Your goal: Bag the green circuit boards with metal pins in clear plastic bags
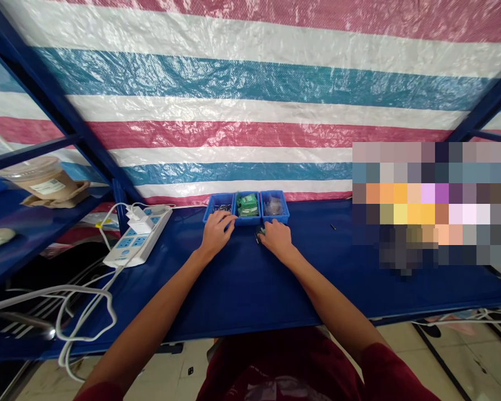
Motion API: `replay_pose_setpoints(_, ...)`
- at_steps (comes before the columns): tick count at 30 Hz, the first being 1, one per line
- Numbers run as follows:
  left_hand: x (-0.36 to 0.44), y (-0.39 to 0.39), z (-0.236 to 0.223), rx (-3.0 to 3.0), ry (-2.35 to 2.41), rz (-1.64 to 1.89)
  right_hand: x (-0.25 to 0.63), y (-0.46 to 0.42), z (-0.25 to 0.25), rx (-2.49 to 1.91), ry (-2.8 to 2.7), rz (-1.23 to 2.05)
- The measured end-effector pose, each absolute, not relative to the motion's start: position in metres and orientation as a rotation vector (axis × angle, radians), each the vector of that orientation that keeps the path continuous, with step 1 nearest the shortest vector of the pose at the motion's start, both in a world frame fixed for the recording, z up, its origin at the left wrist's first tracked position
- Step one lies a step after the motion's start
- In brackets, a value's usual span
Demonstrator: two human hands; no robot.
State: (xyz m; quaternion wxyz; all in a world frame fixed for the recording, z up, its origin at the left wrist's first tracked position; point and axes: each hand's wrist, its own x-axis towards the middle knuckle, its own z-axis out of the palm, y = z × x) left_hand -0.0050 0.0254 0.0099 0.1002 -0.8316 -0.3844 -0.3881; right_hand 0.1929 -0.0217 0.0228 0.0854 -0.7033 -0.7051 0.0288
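My left hand (217, 233) is at the front edge of the left blue bin (207, 216), its fingers apart and partly extended, with nothing seen in them. Small metal pieces (222, 208) lie in that bin. Green flat pieces, which look like circuit boards (247, 205), fill the middle bin. Clear plastic pieces (273, 206) are in the right one. In front of the bins, my right hand (277, 237) is closed, palm down, on a small dark piece (258, 236) at the tabletop. Its fingers cover part of that piece, so its kind is unclear.
A white power strip (138, 240) with a plugged-in charger (139, 220) and loose white cables (108, 301) lies on the left. A small dark pin-like piece (333, 226) rests on the blue table (250, 295). A lidded cup (42, 177) stands on the left shelf. The right side is pixelated.
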Motion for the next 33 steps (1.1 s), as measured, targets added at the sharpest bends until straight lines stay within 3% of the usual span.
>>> replay_pose_setpoints(16,-0.003,0.023,0.004,-2.724,-1.083,-1.176,0.181,-0.027,0.021,-1.866,-2.390,0.163)
replay_pose_setpoints(33,-0.002,0.026,0.000,-2.901,-1.056,-1.062,0.192,-0.015,0.011,-1.471,-2.112,0.263)
